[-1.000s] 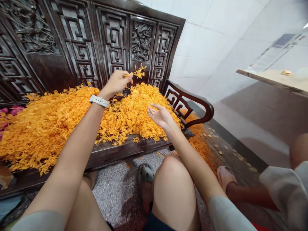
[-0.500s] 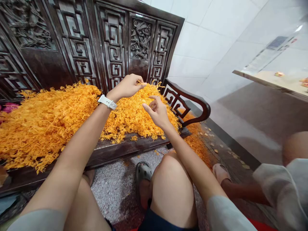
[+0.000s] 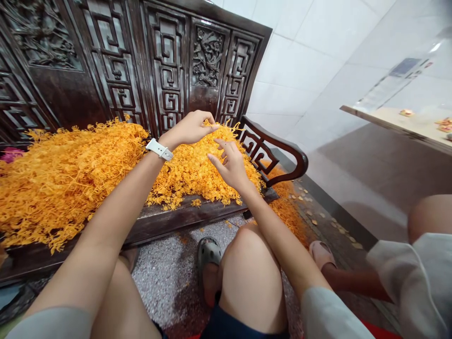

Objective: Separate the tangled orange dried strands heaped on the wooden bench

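Two mounds of curly orange strands lie on a dark carved wooden bench (image 3: 197, 214). My left hand (image 3: 194, 127), with a white watch band (image 3: 159, 149) at its wrist, hangs above the right mound (image 3: 197, 174). Its thumb and forefinger are pinched together, and a bit of orange strand shows between them. Just below and to the right is my right hand (image 3: 231, 165), over the same mound. Its thumb and fingers are apart and nothing shows between them. The left mound (image 3: 81, 179) spreads behind my left forearm.
A curved armrest (image 3: 300, 160) closes the bench's right end. More orange strands (image 3: 289, 214) heap on the floor beyond it. At the right, a pale tabletop (image 3: 391, 117) juts out. Another person's knee (image 3: 429, 216) and shoe (image 3: 323, 254) are close on my right.
My left hand has shifted slightly right and down. My right thumb and fingers have moved a little, staying apart. The view has turned slightly.
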The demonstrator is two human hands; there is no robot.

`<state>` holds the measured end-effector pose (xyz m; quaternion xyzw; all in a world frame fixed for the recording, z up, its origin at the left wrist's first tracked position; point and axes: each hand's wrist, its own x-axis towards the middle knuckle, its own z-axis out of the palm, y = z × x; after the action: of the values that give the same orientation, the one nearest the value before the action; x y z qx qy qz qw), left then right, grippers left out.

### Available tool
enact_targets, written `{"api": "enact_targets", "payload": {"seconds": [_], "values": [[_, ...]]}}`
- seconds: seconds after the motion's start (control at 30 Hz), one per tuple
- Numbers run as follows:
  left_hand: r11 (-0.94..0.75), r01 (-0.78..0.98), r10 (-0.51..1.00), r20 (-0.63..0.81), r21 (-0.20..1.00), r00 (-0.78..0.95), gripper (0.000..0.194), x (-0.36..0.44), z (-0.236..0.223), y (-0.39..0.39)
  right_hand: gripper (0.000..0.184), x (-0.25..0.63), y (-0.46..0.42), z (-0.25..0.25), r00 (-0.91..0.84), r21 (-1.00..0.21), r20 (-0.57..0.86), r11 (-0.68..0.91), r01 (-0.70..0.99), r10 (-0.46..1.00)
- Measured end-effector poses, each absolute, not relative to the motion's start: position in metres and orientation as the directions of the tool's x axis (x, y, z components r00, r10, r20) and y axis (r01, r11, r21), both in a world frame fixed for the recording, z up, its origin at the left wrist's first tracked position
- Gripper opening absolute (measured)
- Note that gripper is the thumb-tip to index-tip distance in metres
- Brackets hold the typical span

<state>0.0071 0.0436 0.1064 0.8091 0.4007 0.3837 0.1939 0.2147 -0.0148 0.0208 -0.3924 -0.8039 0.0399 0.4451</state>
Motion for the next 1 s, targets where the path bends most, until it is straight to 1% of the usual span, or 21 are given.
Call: {"api": "enact_targets", "payload": {"seconds": [0.1,0.17,0.3,0.37,0.43,0.53,0.63,0.7,0.77,0.8,0.83,0.87,0.9,0.93,0.97,1.0], "values": [[-0.601,0.499,0.799,0.467,0.624,0.379,0.012,0.007,0.108,0.042,0.032,0.212,-0.011,0.018,-0.302,-0.470,0.661,0.693,0.547,0.687],[-0.600,0.498,0.800,0.482,0.626,0.359,0.012,0.005,0.110,0.043,0.025,0.212,-0.007,0.015,-0.268,-0.510,0.672,0.694,0.508,0.691],[-0.600,0.498,0.799,0.509,0.627,0.321,0.014,-0.005,0.106,0.052,0.022,0.210,-0.004,0.014,-0.215,-0.597,0.688,0.709,0.376,0.693],[-0.593,0.517,0.802,0.508,0.617,0.314,0.013,-0.011,0.097,0.060,0.020,0.208,-0.007,0.017,-0.218,-0.590,0.720,0.747,0.306,0.659],[-0.593,0.526,0.802,0.501,0.610,0.324,0.011,-0.014,0.086,0.067,0.017,0.204,-0.014,0.022,-0.257,-0.509,0.770,0.805,0.305,0.584],[-0.603,0.495,0.797,0.484,0.625,0.361,0.013,-0.015,0.070,0.075,0.016,0.196,-0.029,0.030,-0.410,-0.285,0.808,0.890,0.356,0.423],[-0.612,0.454,0.791,0.483,0.648,0.376,0.015,-0.010,0.064,0.075,0.027,0.191,-0.040,0.038,-0.555,-0.065,0.779,0.919,0.389,0.290],[-0.622,0.447,0.783,0.497,0.643,0.374,0.016,-0.006,0.064,0.074,0.032,0.188,-0.045,0.043,-0.610,0.042,0.751,0.903,0.428,0.254],[-0.645,0.461,0.763,0.539,0.609,0.356,0.015,-0.007,0.064,0.076,0.033,0.185,-0.054,0.048,-0.626,0.097,0.744,0.888,0.449,0.235],[-0.658,0.482,0.749,0.572,0.579,0.335,0.013,-0.011,0.062,0.080,0.034,0.181,-0.062,0.051,-0.610,0.087,0.761,0.896,0.435,0.222],[-0.661,0.511,0.736,0.607,0.549,0.299,0.011,-0.016,0.059,0.085,0.034,0.176,-0.073,0.055,-0.592,0.061,0.781,0.920,0.387,0.197],[-0.649,0.543,0.730,0.637,0.533,0.247,0.009,-0.024,0.055,0.091,0.033,0.170,-0.087,0.059,-0.592,0.034,0.791,0.954,0.297,0.156],[-0.618,0.569,0.736,0.653,0.543,0.176,0.008,-0.033,0.051,0.098,0.031,0.164,-0.103,0.063,-0.609,-0.003,0.785,0.982,0.187,0.118],[-0.566,0.580,0.756,0.650,0.586,0.080,0.010,-0.044,0.046,0.106,0.027,0.158,-0.118,0.068,-0.669,-0.042,0.740,0.998,0.047,0.063],[-0.504,0.565,0.777,0.628,0.654,-0.034,0.013,-0.055,0.043,0.113,0.021,0.152,-0.131,0.073,-0.773,-0.093,0.634,0.994,-0.063,0.010],[-0.441,0.517,0.796,0.586,0.734,-0.152,0.018,-0.066,0.041,0.118,0.019,0.148,-0.140,0.078,-0.875,-0.200,0.484,0.973,-0.117,-0.006]]}}
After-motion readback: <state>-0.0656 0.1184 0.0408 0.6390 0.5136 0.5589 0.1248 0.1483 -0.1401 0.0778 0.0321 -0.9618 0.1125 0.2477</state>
